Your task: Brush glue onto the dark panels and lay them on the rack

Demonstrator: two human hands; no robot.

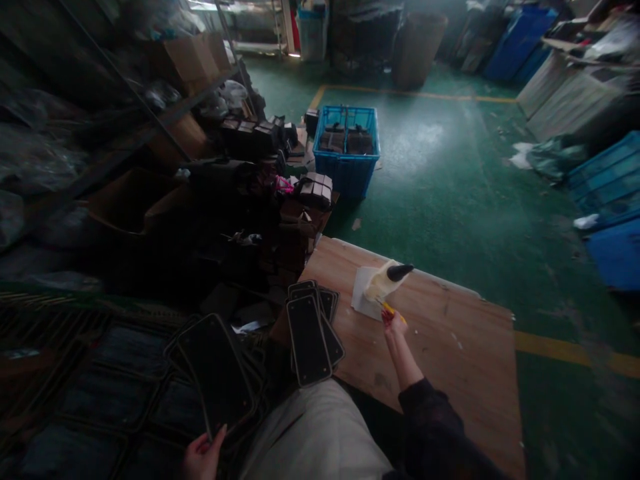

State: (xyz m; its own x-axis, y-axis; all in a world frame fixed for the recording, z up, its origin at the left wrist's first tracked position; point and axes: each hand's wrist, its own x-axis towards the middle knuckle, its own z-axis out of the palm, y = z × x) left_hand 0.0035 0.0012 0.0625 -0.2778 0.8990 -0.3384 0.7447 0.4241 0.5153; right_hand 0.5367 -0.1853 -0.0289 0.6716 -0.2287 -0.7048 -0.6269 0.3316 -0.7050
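Observation:
At the lower left, my left hand (205, 455) is closed with thumb and finger at the bottom corner of a dark rectangular panel (216, 373) with a pale edge. That panel is tilted above more like it. My right hand (395, 322) is closed round a thin yellow-handled tool (389, 309); its working end is hidden. Just beyond stands a cream-coated container (381, 283) with a black cone-shaped top (400, 271), leaning on a white board (361, 293). Between my hands, several dark panels (309, 340) lie fanned on the wooden table's left edge.
The wooden tabletop (465, 380) reaches from my lap to the right. Past it, a blue crate (347, 175) with dark bundles stands on the green floor (430, 187). Shelving with cardboard boxes (193, 60) lines the left. Blue crates (613, 180) stand at the right.

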